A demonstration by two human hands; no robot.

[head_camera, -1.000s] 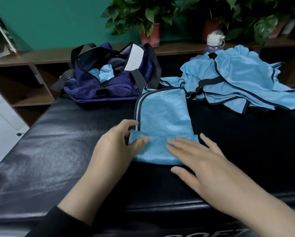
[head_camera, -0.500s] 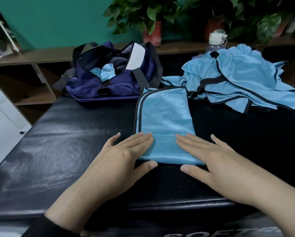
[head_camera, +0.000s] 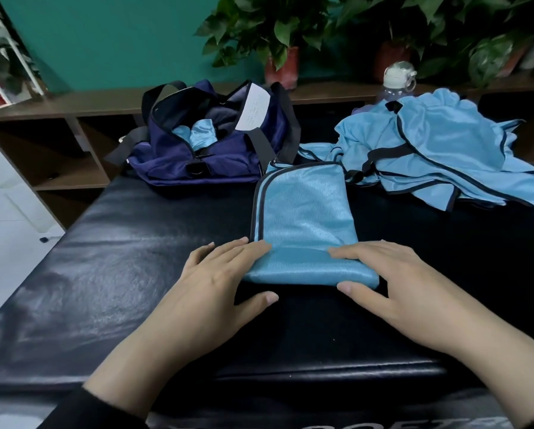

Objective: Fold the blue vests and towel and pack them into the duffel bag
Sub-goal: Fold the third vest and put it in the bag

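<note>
Looks like a gym or sports club room, maybe a physio or changing area; can't pin it down further. Evidence: work surface is a black padded bench (head_camera: 110,274) with shiny vinyl upholstery and white lettering along its near edge, cut off by the frame. Navy duffel bag (head_camera: 203,156) sits at the bench's far edge; a pile of blue sports vests (head_camera: 445,156) lies at the far right corner, with a water bottle (head_camera: 397,82) behind it. Behind the bench: low brown open shelf (head_camera: 58,144), teal wall (head_camera: 120,41), potted plants (head_camera: 275,32) on the shelf top. White tiled floor (head_camera: 5,218) on the left.
</note>
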